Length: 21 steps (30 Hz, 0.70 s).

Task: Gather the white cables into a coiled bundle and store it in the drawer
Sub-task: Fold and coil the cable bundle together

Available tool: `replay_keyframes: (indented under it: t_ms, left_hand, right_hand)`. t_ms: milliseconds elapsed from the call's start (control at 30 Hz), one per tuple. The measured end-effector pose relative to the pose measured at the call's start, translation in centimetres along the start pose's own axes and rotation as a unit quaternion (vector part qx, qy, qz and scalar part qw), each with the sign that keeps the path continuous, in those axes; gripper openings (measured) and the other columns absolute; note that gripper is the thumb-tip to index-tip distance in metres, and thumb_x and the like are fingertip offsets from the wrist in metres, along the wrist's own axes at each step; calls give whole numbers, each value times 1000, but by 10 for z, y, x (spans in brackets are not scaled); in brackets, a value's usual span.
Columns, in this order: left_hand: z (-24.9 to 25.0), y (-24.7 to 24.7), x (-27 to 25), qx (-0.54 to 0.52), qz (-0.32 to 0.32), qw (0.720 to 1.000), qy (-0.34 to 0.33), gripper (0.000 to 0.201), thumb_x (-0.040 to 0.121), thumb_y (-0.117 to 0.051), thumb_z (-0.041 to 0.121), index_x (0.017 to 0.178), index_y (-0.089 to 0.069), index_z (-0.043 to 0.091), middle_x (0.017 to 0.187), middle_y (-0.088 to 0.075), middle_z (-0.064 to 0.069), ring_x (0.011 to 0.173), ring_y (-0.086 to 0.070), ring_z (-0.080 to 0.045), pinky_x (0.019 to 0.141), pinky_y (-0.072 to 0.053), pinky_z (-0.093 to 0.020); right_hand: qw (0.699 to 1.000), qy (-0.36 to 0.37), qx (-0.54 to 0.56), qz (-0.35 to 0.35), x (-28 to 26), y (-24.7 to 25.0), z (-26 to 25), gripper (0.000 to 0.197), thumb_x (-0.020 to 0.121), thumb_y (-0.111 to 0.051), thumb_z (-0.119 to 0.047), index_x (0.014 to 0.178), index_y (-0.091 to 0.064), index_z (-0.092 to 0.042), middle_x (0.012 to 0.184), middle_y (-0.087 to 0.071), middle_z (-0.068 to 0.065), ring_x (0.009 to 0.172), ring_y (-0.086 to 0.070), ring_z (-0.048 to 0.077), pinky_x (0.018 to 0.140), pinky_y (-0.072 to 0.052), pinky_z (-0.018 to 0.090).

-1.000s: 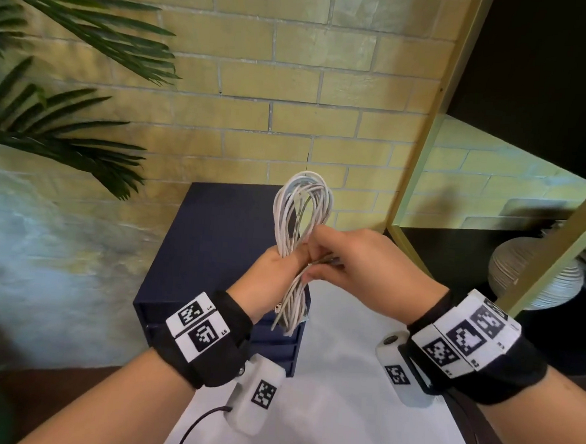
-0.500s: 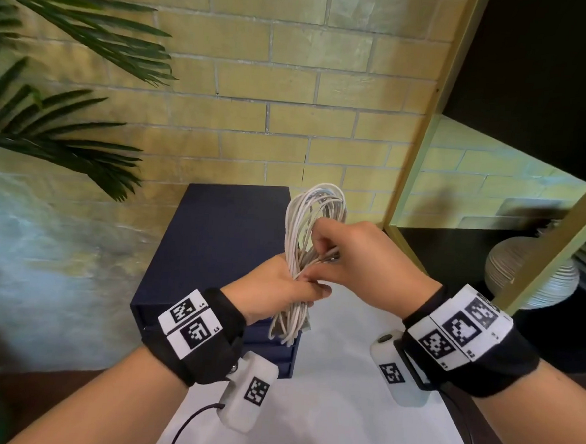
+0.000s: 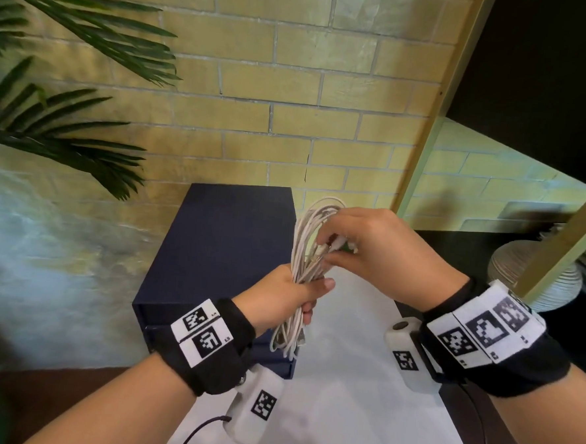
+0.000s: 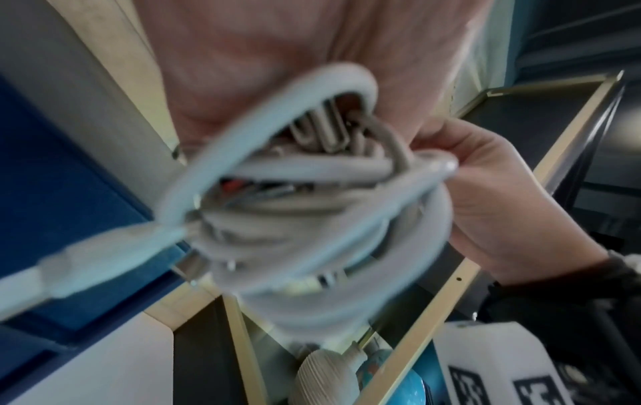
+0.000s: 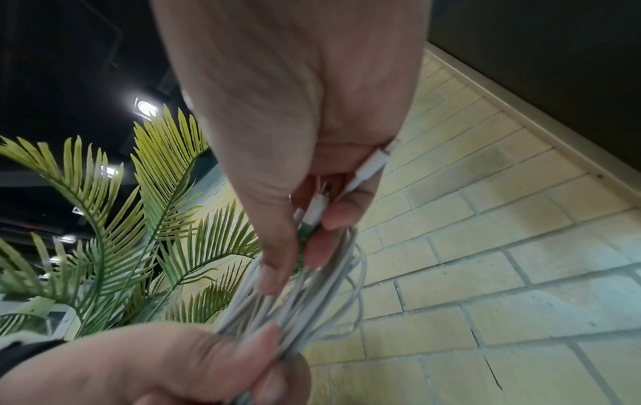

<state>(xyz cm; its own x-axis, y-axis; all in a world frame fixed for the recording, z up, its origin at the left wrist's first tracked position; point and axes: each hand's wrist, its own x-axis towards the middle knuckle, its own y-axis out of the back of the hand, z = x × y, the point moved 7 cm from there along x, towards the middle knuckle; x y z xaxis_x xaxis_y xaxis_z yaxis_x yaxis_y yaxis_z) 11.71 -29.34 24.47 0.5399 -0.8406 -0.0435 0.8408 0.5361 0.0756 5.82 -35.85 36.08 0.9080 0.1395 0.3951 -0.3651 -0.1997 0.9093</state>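
A bundle of white cables (image 3: pixel 305 243) is held upright in looped strands in front of a dark blue drawer unit (image 3: pixel 229 238). My left hand (image 3: pixel 287 297) grips the bundle round its middle, with loops hanging below the fist. Higher up, my right hand (image 3: pixel 338 248) pinches white cable ends with plugs (image 5: pixel 367 170) against the upper loops. In the left wrist view the coil (image 4: pixel 312 219) fills the frame, blurred. In the right wrist view the strands (image 5: pixel 312 290) run down into the left hand (image 5: pixel 194 364). The drawers look closed.
The drawer unit stands on a white tabletop (image 3: pixel 349 397) against a yellow brick wall (image 3: pixel 290 136). Palm fronds (image 3: pixel 70 88) hang at the left. A gold-framed dark shelf (image 3: pixel 427 127) with a ribbed white vase (image 3: pixel 528 274) stands at the right.
Both hands and the bundle have drifted right and a little lower. The right hand has moved from the bundle's middle up to its upper loops, holding the cable ends.
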Motion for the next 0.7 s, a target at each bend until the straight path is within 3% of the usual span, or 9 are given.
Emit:
replay_keyframes:
  t_ms: [167, 267, 333, 533, 700]
  left_hand:
    - [-3, -3, 0, -26, 13, 999, 20, 25, 92, -57, 36, 76, -52, 17, 47, -38, 4, 41, -42, -12, 56, -42, -30]
    - [-6, 2, -1, -53, 16, 998, 37, 36, 93, -50, 43, 74, -48, 13, 47, -39, 3, 41, -44, -12, 55, -43, -28]
    - [-8, 5, -1, -63, 19, 997, 44, 35, 94, -48, 41, 76, -48, 11, 46, -39, 3, 40, -43, -12, 52, -43, -27]
    - [-11, -6, -3, -16, 11, 999, 48, 27, 92, -56, 34, 71, -48, 18, 48, -37, 0, 42, -39, -14, 53, -41, -28]
    - [-8, -4, -2, -23, 23, 999, 38, 37, 93, -49, 44, 73, -48, 13, 46, -41, 4, 41, -43, -12, 55, -43, -29]
  right_hand:
    - [998, -24, 8, 51, 0, 2, 5, 24, 73, -77, -23, 92, -63, -19, 86, -65, -6, 75, -60, 16, 65, -53, 38]
    - [994, -46, 72, 68, -3, 9, 16, 25, 74, -77, -17, 95, -63, -20, 88, -65, -9, 76, -59, 8, 68, -51, 21]
    - [990, -50, 104, 81, -5, 13, 21, 21, 76, -76, -11, 92, -65, -19, 87, -65, -8, 75, -60, 6, 69, -49, 17]
    - [993, -5, 62, 103, -5, 4, 11, 11, 77, -73, -6, 80, -64, -10, 80, -63, -3, 71, -59, 12, 65, -53, 35]
    - [988, 31, -76, 131, -5, -4, 8, 11, 79, -68, -7, 76, -58, -10, 82, -63, 3, 79, -57, 24, 63, -50, 41]
